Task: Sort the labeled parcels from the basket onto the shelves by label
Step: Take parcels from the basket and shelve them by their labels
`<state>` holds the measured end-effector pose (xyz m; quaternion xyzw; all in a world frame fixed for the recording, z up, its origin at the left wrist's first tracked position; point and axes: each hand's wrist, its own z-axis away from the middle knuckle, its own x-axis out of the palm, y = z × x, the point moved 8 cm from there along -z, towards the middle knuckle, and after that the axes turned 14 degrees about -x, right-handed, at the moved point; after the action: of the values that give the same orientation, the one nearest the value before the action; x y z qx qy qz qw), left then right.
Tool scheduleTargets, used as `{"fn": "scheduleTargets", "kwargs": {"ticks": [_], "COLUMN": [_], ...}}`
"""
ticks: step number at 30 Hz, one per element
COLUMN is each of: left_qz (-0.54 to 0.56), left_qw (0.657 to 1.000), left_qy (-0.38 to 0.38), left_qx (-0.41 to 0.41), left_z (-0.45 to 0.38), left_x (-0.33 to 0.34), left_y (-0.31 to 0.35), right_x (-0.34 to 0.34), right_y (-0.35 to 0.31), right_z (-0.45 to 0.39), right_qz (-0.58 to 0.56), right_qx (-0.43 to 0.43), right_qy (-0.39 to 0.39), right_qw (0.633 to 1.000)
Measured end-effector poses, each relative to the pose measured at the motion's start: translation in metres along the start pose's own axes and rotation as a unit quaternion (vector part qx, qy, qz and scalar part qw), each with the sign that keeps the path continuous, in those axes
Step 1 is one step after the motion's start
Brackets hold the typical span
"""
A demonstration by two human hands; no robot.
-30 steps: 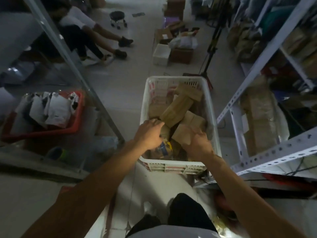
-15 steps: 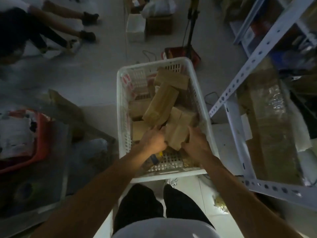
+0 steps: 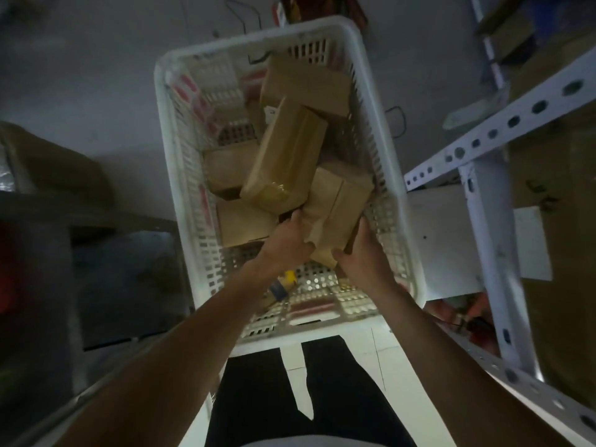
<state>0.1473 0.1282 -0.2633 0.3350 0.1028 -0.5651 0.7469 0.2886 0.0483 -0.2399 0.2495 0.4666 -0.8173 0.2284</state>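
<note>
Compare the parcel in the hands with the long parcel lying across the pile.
The held parcel is gripped by the left hand and right hand; the long parcel lies free. The held parcel sits near the basket wall; the long one is central and looks longer. Both are brown.

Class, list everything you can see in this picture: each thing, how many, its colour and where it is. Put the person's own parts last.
Basket: one, white plastic, perforated, centre on the floor.
Parcels: about six visible, brown paper or cardboard, piled inside the basket; the long parcel lies on top; the held parcel is at the near right.
Small item: one, yellow and blue, on the basket floor, too blurred to name.
Shelf frame: one, white perforated metal, right side.
Cardboard box: one, brown, on the right shelf.
Floor: grey, far side.
Left hand: on the held parcel's left side.
Right hand: on its right side.
Legs: two, black trousers, bottom centre.
</note>
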Motion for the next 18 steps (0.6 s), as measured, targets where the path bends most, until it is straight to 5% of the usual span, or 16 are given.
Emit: {"fn": "scheduleTargets", "kwargs": {"ticks": [3, 6, 10, 18], "left_qz": [0.079, 0.114, 0.205, 0.215], "left_qw": [0.993, 0.982, 0.976, 0.973], "left_qy": [-0.048, 0.0, -0.028, -0.062], "left_qx": [0.078, 0.152, 0.065, 0.058], "left_z": [0.025, 0.044, 0.037, 0.037], "left_x": [0.005, 0.01, 0.012, 0.017], "left_y": [0.02, 0.048, 0.034, 0.02], "right_x": [0.0, -0.003, -0.004, -0.001], "right_y": [0.007, 0.011, 0.016, 0.016], "right_z": [0.0, -0.008, -0.029, -0.03], "right_qz": [-0.021, 0.001, 0.004, 0.014], "right_qx": [0.029, 0.035, 0.056, 0.065], "right_qy": [0.02, 0.025, 0.007, 0.069], "right_qw": [0.999, 0.999, 0.998, 0.995]}}
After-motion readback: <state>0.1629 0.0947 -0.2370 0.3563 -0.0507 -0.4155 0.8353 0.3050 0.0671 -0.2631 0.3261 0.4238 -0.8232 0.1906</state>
